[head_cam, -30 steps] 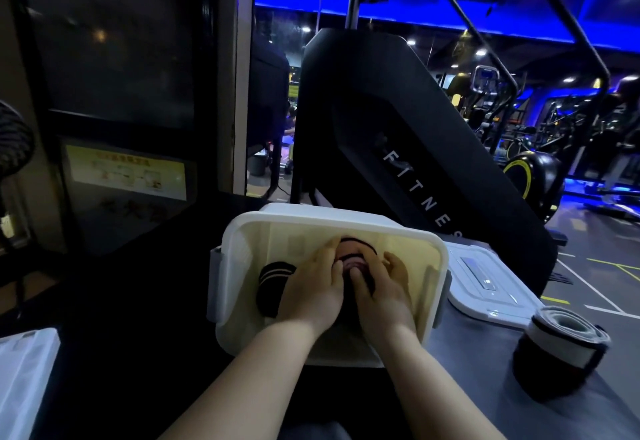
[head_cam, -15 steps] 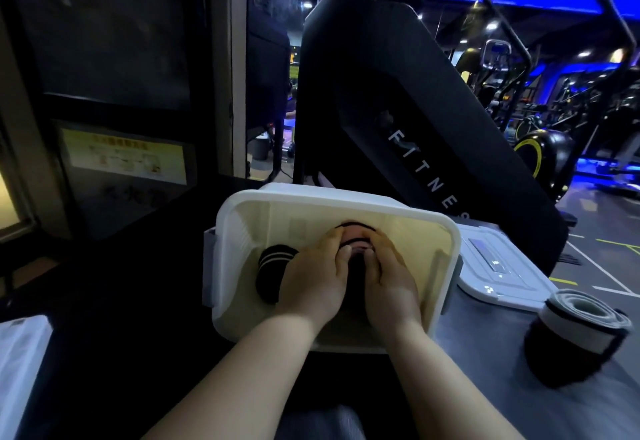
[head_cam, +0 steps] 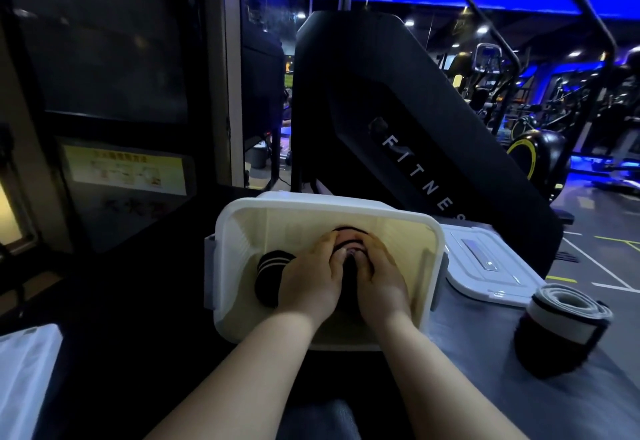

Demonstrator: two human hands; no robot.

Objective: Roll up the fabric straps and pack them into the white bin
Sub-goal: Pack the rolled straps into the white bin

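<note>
A rolled strap sits deep in the white bin, beside a striped roll already packed. The left hand and right hand each close their grip round it, fingers curled over its top. This looks like the seating step. Next calls for letting go and reaching right to the waiting roll on the tabletop

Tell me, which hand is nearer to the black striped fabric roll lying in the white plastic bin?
Left. The left hand lies directly right of the black striped fabric roll; the right hand is farther right.
</note>
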